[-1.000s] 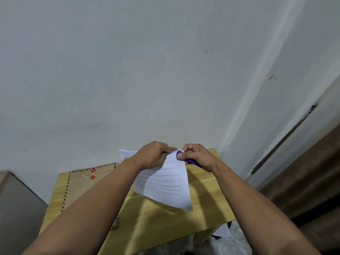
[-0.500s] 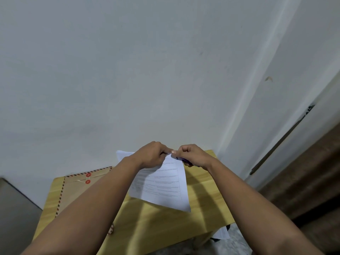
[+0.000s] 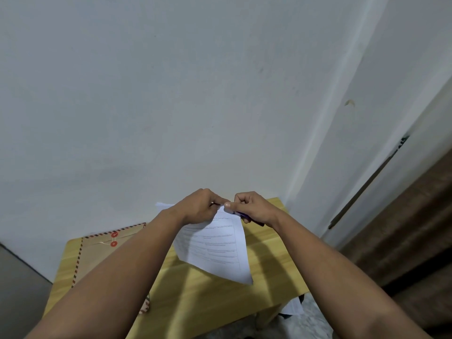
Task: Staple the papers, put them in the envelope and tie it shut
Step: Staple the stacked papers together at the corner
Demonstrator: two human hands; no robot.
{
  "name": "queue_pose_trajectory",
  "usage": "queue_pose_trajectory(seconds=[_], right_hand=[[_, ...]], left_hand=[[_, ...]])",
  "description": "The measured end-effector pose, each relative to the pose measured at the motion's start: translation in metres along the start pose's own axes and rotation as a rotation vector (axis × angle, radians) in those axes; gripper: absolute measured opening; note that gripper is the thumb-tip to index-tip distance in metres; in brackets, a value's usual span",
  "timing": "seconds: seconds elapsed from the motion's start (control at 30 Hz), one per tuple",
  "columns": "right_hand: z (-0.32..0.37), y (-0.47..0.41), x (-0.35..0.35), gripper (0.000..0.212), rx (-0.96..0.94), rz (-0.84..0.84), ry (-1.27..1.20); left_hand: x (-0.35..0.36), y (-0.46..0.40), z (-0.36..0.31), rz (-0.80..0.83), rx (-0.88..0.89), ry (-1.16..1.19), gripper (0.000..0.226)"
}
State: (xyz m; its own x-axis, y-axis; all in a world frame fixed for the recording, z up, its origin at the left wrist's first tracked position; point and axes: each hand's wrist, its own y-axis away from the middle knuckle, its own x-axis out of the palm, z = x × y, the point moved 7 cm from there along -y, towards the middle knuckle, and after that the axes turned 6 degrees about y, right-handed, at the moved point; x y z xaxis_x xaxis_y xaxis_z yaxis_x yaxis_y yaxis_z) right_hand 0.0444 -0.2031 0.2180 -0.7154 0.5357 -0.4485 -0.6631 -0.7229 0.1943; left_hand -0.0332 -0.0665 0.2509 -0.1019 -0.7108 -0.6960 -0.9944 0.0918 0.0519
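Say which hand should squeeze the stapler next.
Right hand: it already grips the purple stapler at the papers' top corner. Left hand pinches that corner and should probably keep steadying it.

We see our two forearms bare all the way to the lower edge of the view, with no sleeve or cuff on either. Our left hand [image 3: 200, 206] and right hand [image 3: 252, 206] wear no glove, ring, watch or band that we can make out. A short, unpainted nail shows on one of our fingers [image 3: 227, 205].
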Motion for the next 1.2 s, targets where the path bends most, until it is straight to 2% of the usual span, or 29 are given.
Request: queue_pose_trajectory(seconds=[0.3, 0.4, 0.47, 0.67, 0.83, 0.93, 1.0, 1.1, 1.2], right_hand=[[0.005, -0.002, 0.002, 0.057, -0.017, -0.004, -0.018], [0.006, 0.001, 0.002, 0.057, 0.042, 0.017, -0.027], [-0.001, 0.004, 0.0, 0.057, 0.092, 0.006, -0.002], [-0.075, 0.018, -0.01, 0.073, 0.356, -0.173, -0.204], [-0.167, 0.039, -0.003, 0.062, 0.611, -0.161, -0.235], [-0.215, 0.052, -0.007, 0.054, 0.691, -0.162, -0.2], [-0.243, 0.055, -0.011, 0.039, 0.714, -0.155, -0.207], [-0.285, 0.052, -0.027, 0.013, 0.754, -0.171, -0.184], [-0.323, 0.037, -0.045, 0.019, 0.782, -0.189, -0.048]], left_hand=[[-0.006, 0.005, 0.004, 0.012, -0.044, 0.129, 0.049], [-0.008, 0.004, 0.005, 0.013, -0.041, 0.114, 0.057], [-0.005, 0.004, 0.012, 0.017, -0.071, 0.103, 0.054], [0.02, 0.002, 0.036, 0.04, -0.144, 0.136, 0.052], [0.059, -0.016, 0.08, 0.075, -0.233, 0.134, 0.056], [0.087, -0.034, 0.099, 0.075, -0.255, 0.121, 0.05], [0.104, -0.049, 0.112, 0.068, -0.288, 0.093, 0.046], [0.133, -0.075, 0.134, 0.091, -0.338, 0.081, 0.052], [0.159, -0.101, 0.154, 0.135, -0.405, 0.048, 0.056]])
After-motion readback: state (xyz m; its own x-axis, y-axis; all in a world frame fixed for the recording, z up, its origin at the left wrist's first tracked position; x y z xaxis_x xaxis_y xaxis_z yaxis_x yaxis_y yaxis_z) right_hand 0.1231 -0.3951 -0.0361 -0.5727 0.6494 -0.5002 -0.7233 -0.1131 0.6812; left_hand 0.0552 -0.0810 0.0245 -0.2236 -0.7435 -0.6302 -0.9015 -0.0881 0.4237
